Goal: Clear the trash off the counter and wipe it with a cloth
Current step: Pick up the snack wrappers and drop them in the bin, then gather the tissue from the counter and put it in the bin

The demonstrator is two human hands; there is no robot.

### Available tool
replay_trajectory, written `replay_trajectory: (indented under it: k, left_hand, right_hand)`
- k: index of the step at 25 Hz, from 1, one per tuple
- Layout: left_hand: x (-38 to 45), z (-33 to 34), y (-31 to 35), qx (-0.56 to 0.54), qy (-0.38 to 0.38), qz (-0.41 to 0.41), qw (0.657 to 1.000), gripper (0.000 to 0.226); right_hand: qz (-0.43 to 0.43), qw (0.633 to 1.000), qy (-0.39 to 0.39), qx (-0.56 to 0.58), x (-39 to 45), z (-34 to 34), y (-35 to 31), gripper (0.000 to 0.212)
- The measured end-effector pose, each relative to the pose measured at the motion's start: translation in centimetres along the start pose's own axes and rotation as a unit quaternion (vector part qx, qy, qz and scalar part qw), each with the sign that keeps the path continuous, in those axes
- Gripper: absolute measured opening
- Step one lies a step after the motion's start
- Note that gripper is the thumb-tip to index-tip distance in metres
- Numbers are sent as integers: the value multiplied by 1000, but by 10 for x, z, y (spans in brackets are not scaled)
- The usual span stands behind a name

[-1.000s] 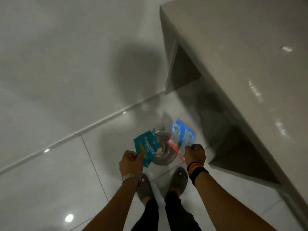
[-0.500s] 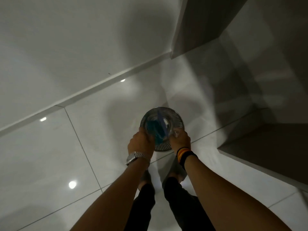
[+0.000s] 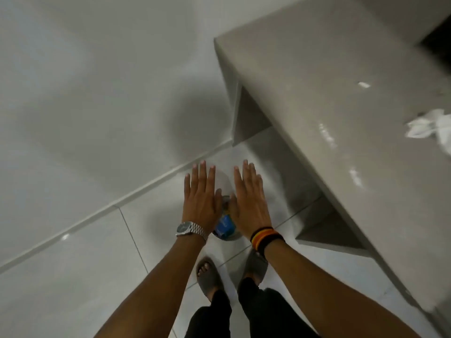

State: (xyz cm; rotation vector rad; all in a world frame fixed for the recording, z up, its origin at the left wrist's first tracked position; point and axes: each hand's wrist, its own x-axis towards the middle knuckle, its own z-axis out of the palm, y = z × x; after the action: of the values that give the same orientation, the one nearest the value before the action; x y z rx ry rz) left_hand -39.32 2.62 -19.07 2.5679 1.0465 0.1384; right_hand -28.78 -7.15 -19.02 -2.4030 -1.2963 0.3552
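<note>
A small metal trash bin (image 3: 228,236) stands on the floor by my feet, with blue wrappers (image 3: 225,225) showing inside it. My left hand (image 3: 200,196) and my right hand (image 3: 250,198) hover flat above the bin, fingers spread, holding nothing. They hide most of the bin. The grey counter (image 3: 329,98) runs along the right. Crumpled white paper (image 3: 429,126) lies on it near the right edge, and a small white scrap (image 3: 363,84) lies farther back.
Glossy white floor tiles (image 3: 85,264) spread to the left, meeting a white wall (image 3: 85,93) at a skirting line. Open recesses (image 3: 249,120) sit under the counter. My feet in grey slippers (image 3: 210,279) stand just behind the bin.
Both hands held wrappers a second ago, then pushed them into the bin. Now the hands are lifted and spread with nothing in them, and the view has tilted back up to the counter.
</note>
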Motion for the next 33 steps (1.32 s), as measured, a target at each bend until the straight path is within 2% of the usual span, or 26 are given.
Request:
replay_trajectory:
  k: [4,6,10,15,19,21,24,26,28,30,31,33]
  left_hand:
    - [11,-102,53,9,41,70,997,65]
    - [21,-126,79,-1,41,116,992,66]
    - [62,-142,146,8,23,225,974,63]
    - [129,-111,218,14,-42,293,955,57]
    - [201,-77,278,30,-83,307,948,51]
    - [230,-66,303,45,-97,303,947,50]
    - [265,-51,339,53,-98,302,947,49]
    - [267,-42,364,41,-133,350,926,51]
    - [259,-27,393,22,-192,426,884,58]
    - [251,-13,417,42,-225,491,841,62]
    - [249,-5,428,62,-224,507,830,60]
    - [248,2,440,97,-208,509,830,48]
  right_hand:
    - [88,988,113,-53,4,-114,-35,88]
    - [142,979,131,-57,8,-156,-30,89]
    - [215,963,143,-75,23,-221,21,81]
    - [296,937,176,-60,35,-271,110,58]
    - [349,916,190,-57,54,-306,198,47]
    - [380,904,186,-52,61,-317,233,47]
    - [442,883,155,-28,72,-326,269,59]
    - [470,870,150,3,73,-325,279,65]
    - [484,859,168,24,68,-320,285,63]
    - [474,864,170,7,56,-311,287,57]
    - [465,869,168,-6,51,-308,291,54]
    - [449,877,168,-24,44,-308,300,42]
